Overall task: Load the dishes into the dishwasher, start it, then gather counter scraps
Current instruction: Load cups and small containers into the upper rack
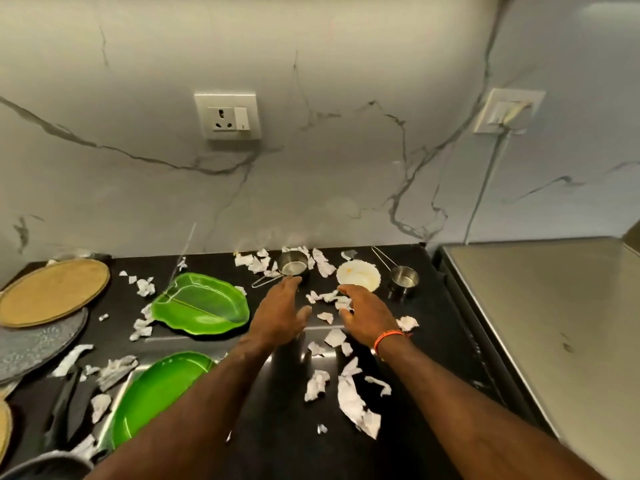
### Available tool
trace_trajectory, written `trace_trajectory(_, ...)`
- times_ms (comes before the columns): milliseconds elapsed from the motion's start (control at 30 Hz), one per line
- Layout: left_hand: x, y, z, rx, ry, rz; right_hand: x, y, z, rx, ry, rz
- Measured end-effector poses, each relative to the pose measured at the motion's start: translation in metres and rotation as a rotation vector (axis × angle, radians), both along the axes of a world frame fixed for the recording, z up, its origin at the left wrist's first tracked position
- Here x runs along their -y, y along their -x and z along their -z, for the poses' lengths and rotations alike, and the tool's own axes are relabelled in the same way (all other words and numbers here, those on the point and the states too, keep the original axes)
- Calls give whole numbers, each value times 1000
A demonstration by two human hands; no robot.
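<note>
Torn white paper scraps (353,396) lie scattered over the black counter (277,427). A green leaf-shaped plate (202,308) sits left of centre, and a second green plate (156,389) lies nearer me. At the back stand a steel measuring cup (293,265), a small white plate (358,275) and another steel cup (403,279). My left hand (282,311) reaches out open, fingertips close to the first cup. My right hand (367,315) is open, fingers spread over scraps just in front of the white plate. An orange band is on that wrist.
A round tan plate (52,291) and a grey patterned plate (31,344) lie at the left edge. Dark utensils (69,400) rest among scraps at the front left. A steel surface (554,341) adjoins the counter on the right. The marble wall carries a socket (228,116).
</note>
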State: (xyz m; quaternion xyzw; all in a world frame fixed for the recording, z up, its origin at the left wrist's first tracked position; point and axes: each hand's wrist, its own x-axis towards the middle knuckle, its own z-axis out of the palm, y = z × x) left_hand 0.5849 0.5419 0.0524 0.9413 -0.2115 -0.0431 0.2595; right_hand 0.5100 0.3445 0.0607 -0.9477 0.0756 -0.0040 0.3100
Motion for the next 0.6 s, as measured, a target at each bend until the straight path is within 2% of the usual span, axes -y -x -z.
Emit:
trace_trajectory(133, -20, -44, -6, 47, 23, -74, -18, -48, 0, -45, -4, -19)
trace_trajectory(267, -31, -83, -10, 6, 5, -147, -33, -99, 0, -118, -18, 15)
trace_trajectory(433, -27, -117, -7, -227, 93, -181, -48, -153, 12, -226, -214, 207)
trace_trajectory(533, -21, -131, -1, -340, 160, -219, -49, -179, 33, -263, -227, 233)
trace_trajectory(600, -16, -132, -1, -466, 293, -247, -51, -185, 34, -264, -234, 249)
